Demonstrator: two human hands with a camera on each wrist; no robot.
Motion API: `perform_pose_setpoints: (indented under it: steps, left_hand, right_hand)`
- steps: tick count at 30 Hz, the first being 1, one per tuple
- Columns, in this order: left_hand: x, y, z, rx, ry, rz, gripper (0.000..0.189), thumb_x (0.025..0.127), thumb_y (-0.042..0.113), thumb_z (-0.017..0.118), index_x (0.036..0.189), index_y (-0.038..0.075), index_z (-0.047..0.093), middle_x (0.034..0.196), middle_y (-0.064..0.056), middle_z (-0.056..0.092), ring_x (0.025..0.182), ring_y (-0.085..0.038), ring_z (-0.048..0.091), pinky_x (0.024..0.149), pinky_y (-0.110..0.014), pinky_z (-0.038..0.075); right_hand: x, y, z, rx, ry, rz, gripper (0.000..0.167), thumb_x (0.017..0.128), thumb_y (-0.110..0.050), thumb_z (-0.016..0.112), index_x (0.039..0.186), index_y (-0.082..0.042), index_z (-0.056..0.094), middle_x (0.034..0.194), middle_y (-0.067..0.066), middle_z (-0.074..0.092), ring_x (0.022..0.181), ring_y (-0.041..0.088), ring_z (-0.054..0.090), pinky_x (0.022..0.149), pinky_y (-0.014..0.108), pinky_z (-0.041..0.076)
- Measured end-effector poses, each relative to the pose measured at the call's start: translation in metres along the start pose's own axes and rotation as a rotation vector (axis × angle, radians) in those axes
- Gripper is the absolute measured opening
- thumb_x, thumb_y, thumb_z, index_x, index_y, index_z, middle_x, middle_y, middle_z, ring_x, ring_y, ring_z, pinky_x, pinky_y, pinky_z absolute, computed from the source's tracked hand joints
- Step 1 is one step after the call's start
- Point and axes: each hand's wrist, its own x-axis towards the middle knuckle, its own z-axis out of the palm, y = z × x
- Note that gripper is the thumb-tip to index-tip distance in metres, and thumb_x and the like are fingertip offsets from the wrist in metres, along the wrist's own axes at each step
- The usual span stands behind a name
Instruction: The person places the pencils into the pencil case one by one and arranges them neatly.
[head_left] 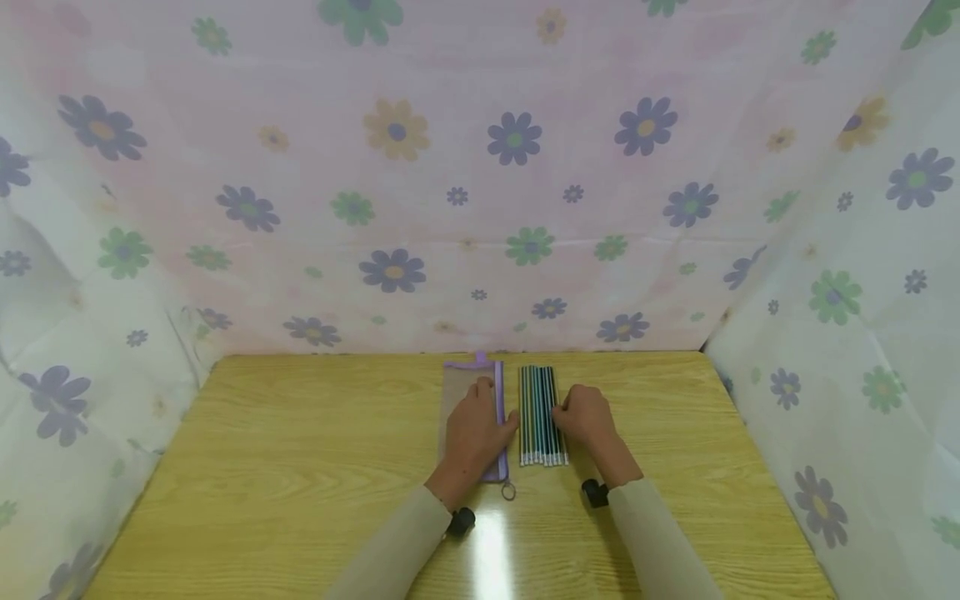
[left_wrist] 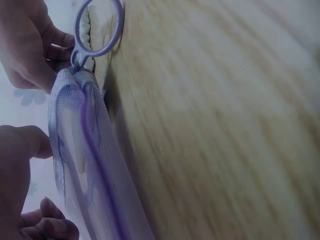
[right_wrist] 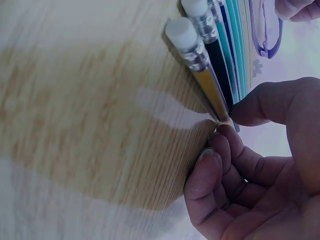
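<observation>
A see-through mesh pencil pouch with purple trim and a purple zipper strip lies flat at the table's back middle. My left hand rests over it, thumb out at its right edge. A key ring hangs from the pouch's near corner. Just right of the pouch is a row of several pencils, side by side, white erasers toward me. At the row's right side, my right hand pinches the outermost pencil between thumb and forefinger, its other fingers curled by the tabletop.
The wood-grain table ends at a flower-printed cloth behind and on both sides. Both wrists carry a small black camera. Light glares off the table's near middle.
</observation>
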Motion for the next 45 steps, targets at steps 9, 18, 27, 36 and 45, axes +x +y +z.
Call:
perform_pose_setpoints:
  steps: [9,18,27,36,45]
  left_hand:
    - [0.002,0.001,0.004,-0.084,0.003,-0.017,0.056,0.095,0.036,0.077,0.132,0.0,0.055,0.098,-0.013,0.067,0.065,-0.018,0.06,0.056,-0.034,0.054]
    - [0.001,0.001,0.006,-0.117,-0.004,-0.049,0.046,0.095,0.03,0.077,0.124,0.001,0.057,0.089,-0.011,0.065,0.063,-0.017,0.057,0.054,-0.033,0.052]
    - [0.002,-0.002,0.004,-0.163,0.025,-0.045,0.022,0.092,0.014,0.072,0.105,0.001,0.058,0.075,-0.007,0.059,0.057,-0.014,0.053,0.046,-0.026,0.044]
    - [0.004,-0.008,0.004,-0.248,0.045,-0.076,0.021,0.091,0.013,0.071,0.106,0.0,0.064,0.073,-0.003,0.065,0.057,-0.009,0.056,0.048,-0.024,0.047]
    - [0.002,-0.014,-0.003,-0.382,0.04,-0.117,0.024,0.09,0.011,0.074,0.109,0.0,0.067,0.073,-0.001,0.067,0.057,-0.009,0.058,0.051,-0.027,0.051]
  right_hand:
    - [0.003,-0.005,0.004,-0.012,0.045,0.091,0.045,0.088,-0.013,0.072,0.054,-0.015,0.043,0.049,-0.004,0.038,0.044,0.011,0.037,0.042,0.025,0.031]
    - [0.001,-0.008,0.005,0.008,0.068,0.141,0.042,0.085,-0.015,0.075,0.058,-0.015,0.043,0.053,-0.002,0.041,0.047,0.014,0.038,0.042,0.027,0.031]
    - [0.002,-0.007,0.005,0.011,0.063,0.138,0.045,0.086,-0.016,0.074,0.056,-0.017,0.041,0.051,-0.005,0.034,0.045,0.012,0.035,0.041,0.026,0.028]
    - [0.003,-0.003,0.004,0.019,0.053,0.111,0.047,0.087,-0.016,0.073,0.054,-0.017,0.04,0.049,-0.006,0.032,0.044,0.011,0.033,0.042,0.026,0.028]
    - [0.003,0.001,0.001,0.061,0.032,0.079,0.053,0.089,-0.018,0.074,0.048,-0.019,0.04,0.046,-0.008,0.029,0.042,0.009,0.028,0.042,0.026,0.025]
